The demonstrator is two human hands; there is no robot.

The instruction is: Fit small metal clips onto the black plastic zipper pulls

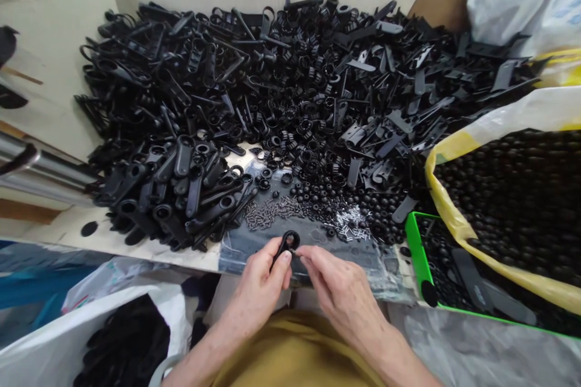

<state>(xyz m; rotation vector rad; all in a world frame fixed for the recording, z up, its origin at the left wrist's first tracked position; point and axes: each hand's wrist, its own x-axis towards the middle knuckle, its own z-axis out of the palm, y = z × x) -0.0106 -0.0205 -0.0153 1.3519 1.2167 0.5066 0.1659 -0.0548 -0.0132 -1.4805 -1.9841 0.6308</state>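
My left hand (267,270) is closed round a black plastic lever with a ring-shaped head (290,238), held above the near edge of the bench. Thumb and forefinger of my right hand (338,281) are pinched together against the ring's lower right side. A tiny piece seems to sit between those fingertips, too small to name. Just beyond my hands lie a heap of small dark metal springs or screws (272,211) and a scatter of shiny metal pins (353,224). Small black balls (379,208) spread around the pins.
A big pile of black plastic parts (204,72) fills the bench's back. Similar levers (175,187) are heaped at left. On the right stand a green-edged box (415,242) and a yellow-rimmed bag (438,193) of black balls. A white bag (172,296) with black pieces hangs lower left.
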